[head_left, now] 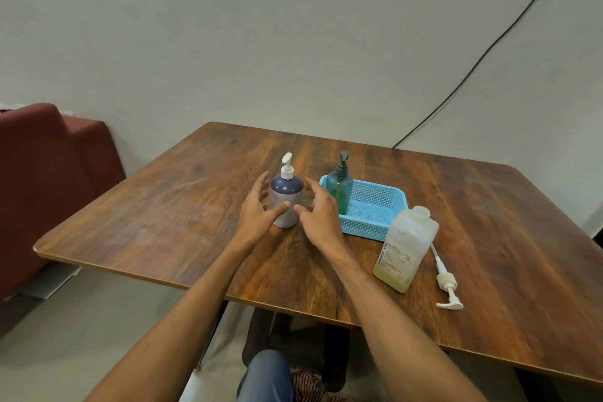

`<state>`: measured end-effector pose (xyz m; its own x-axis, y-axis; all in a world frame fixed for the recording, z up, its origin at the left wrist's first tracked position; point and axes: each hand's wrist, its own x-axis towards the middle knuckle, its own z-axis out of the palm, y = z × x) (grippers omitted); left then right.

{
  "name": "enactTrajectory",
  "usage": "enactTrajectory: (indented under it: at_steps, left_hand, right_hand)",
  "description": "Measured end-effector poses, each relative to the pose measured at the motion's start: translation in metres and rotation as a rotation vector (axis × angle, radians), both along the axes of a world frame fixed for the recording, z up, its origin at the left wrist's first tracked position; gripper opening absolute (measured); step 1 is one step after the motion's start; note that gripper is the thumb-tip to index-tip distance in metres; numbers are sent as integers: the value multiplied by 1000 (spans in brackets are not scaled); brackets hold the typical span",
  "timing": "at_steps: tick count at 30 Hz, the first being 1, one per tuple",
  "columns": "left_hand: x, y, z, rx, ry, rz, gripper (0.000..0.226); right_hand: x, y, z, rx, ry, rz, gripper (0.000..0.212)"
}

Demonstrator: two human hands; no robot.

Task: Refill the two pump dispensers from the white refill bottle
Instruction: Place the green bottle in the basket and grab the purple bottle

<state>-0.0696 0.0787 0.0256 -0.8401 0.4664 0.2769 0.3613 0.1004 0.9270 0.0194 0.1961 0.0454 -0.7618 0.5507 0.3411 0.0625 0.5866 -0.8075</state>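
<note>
Brown wood-grain table (489,222) fills the head camera's view. Near its middle stands the dark blue round plastic pump dispenser (286,197), with its white pump head screwed on. The left hand (257,207) and right hand (318,210) cup it from either side, fingers spread and relaxed. Both thumbs sit close to its front, but no grip has closed, and I cannot tell whether any fingertip touches it.

Just right of it, the translucent green plastic pump dispenser (339,194) stands upright in the left end of a light blue perforated plastic basket (378,206). Its pump is on too.

Toward the near edge on the right stands the white squarish plastic refill bottle (406,254). It is uncapped, with yellowish liquid low inside. Its loose white pump with dip tube (445,280) lies flat on the table beside it.

The main risk I see is that open refill bottle. It stands close to the right forearm, so a careless sweep of the arm could topple it and spill the liquid. Unscrewing the dark dispenser without a firm hold on it could make it spin or tip toward the basket. Pouring from a wide mouth into a narrow neck could overshoot onto the wood.
</note>
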Motion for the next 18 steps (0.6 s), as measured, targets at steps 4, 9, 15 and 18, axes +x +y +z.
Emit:
enactTrajectory:
  at_steps: [4, 9, 15, 18]
  left_hand:
    - [-11, 1, 3, -42, -2, -59, 78]
    - [-12, 2, 5, -20, 94, 15, 70]
    - [11, 2, 26, 74, 179, 43, 71]
    - [31, 4, 37, 94, 201, 10, 69]
  right_hand:
    - [-14, 2, 2, 60, -61, 40, 62]
    - [-16, 3, 4, 53, -12, 38, 58]
    - [10, 3, 26, 52, 76, 34, 59]
    - [33, 5, 33, 46, 98, 31, 61]
